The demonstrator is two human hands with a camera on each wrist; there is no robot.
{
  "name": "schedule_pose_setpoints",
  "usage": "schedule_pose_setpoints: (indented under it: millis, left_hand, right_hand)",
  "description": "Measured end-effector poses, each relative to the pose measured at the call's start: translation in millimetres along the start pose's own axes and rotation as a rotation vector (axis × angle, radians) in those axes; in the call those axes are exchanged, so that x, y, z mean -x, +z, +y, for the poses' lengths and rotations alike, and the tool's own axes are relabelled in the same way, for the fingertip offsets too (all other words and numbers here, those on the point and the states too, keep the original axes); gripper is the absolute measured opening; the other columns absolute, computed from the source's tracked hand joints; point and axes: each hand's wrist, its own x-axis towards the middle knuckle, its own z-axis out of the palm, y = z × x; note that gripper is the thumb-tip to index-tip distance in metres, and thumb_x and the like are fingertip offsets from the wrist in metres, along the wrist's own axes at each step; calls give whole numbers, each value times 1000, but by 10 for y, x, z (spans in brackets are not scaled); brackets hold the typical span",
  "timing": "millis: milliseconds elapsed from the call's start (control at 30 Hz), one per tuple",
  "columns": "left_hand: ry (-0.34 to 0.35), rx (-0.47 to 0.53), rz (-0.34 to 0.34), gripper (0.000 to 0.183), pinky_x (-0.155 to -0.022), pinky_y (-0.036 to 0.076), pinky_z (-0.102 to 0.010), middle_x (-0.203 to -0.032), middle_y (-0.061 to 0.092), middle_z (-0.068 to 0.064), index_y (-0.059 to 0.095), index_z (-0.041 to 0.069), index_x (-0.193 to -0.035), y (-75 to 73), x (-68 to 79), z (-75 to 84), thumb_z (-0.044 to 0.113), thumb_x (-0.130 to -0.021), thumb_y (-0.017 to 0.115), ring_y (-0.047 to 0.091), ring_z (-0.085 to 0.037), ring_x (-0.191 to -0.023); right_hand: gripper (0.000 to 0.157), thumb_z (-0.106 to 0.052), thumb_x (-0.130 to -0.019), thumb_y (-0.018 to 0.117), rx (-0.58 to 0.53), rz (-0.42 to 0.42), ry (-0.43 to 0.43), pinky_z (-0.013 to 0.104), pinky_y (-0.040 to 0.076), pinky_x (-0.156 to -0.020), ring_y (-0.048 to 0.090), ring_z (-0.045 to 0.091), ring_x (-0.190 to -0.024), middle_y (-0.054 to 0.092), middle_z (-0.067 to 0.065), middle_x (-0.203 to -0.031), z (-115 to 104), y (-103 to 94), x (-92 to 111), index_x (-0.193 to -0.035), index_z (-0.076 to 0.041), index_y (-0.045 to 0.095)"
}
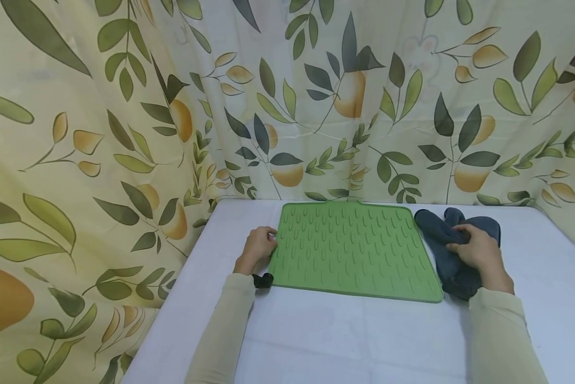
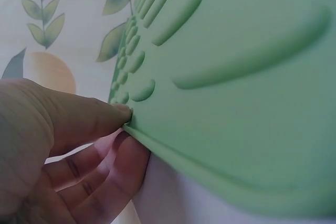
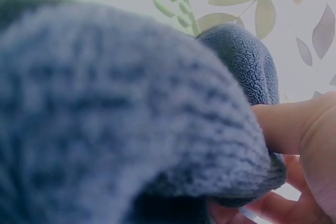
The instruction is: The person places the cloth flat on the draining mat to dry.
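Observation:
A green mat with rows of raised ridges lies on the white table, a small tab at its far edge. At its left edge, my left hand pinches the rim; in the left wrist view the thumb lies on top and curled fingers sit underneath. To the right of the mat, my right hand grips a crumpled dark blue-grey cloth. Close up in the right wrist view, the fuzzy cloth fills much of the picture and hides part of the right fingers.
The white table extends in front of the mat and to both sides. A leaf-and-fruit patterned curtain hangs behind the table and along its left side. A small black object shows at the left wrist, close to the mat's near-left corner.

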Motion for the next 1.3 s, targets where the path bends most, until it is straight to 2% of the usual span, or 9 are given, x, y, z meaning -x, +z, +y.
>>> schedule_pose_setpoints:
  millis: [233,367,567,700,867,967,1033,1300]
  left_hand:
    - [-17,-1,-4,37,-64,44,-24,-86,68,-4,69,3,-129,3,26,-16,5,-93,65,57,-13,-72]
    - [-28,-7,-9,36,-66,44,-25,-87,67,-3,69,4,-129,24,35,-29,7,-94,67,57,-14,-75]
    - [-22,-10,0,34,-65,43,-25,-84,65,-1,69,4,-129,35,28,-24,8,-95,68,56,-13,-72]
    - [-16,-10,0,34,-66,43,-25,-83,65,0,69,4,-129,30,32,-19,8,-95,69,56,-13,-73]
    - [-23,-5,-1,35,-66,43,-25,-86,65,-1,69,4,-129,26,36,-9,7,-95,68,57,-13,-75]
    - [-33,0,-5,35,-65,43,-25,-86,65,-1,68,5,-130,15,34,2,8,-95,68,56,-14,-74]
    - [-38,3,-8,36,-65,43,-25,-86,65,-1,68,5,-131,12,28,8,8,-95,68,56,-13,-74]
    - [-30,2,-7,36,-65,43,-25,-85,65,-2,68,4,-131,22,8,11,7,-95,67,56,-13,-73]
  right_hand:
    - [54,-18,-93,71,-24,86,-5,72,33,-91,38,67,-118,48,41,-131,-31,-34,26,-138,4,52]
    - [51,-21,-94,71,-39,131,-34,71,34,-90,40,68,-116,50,41,-134,-92,-84,46,-137,3,54]
    - [51,-20,-96,69,-83,189,-61,70,34,-94,44,61,-120,53,40,-134,-245,-183,74,-138,4,53]
    - [52,-19,-97,68,-100,210,-66,68,38,-93,48,57,-121,54,38,-135,-363,-254,91,-141,4,52]
    - [52,-21,-97,69,-106,245,-102,55,43,-81,52,53,-116,57,36,-133,-517,-346,111,-141,3,54]
    - [51,-21,-96,70,-113,264,-126,53,42,-81,53,52,-116,58,35,-133,-621,-390,132,-140,1,56]
    - [49,-20,-96,71,-117,281,-146,55,42,-84,55,51,-116,59,34,-133,-702,-414,151,-139,-1,57]
    - [44,-10,-93,75,-143,357,-246,35,38,-80,60,49,-113,62,31,-132,-973,-427,243,-135,-4,62]
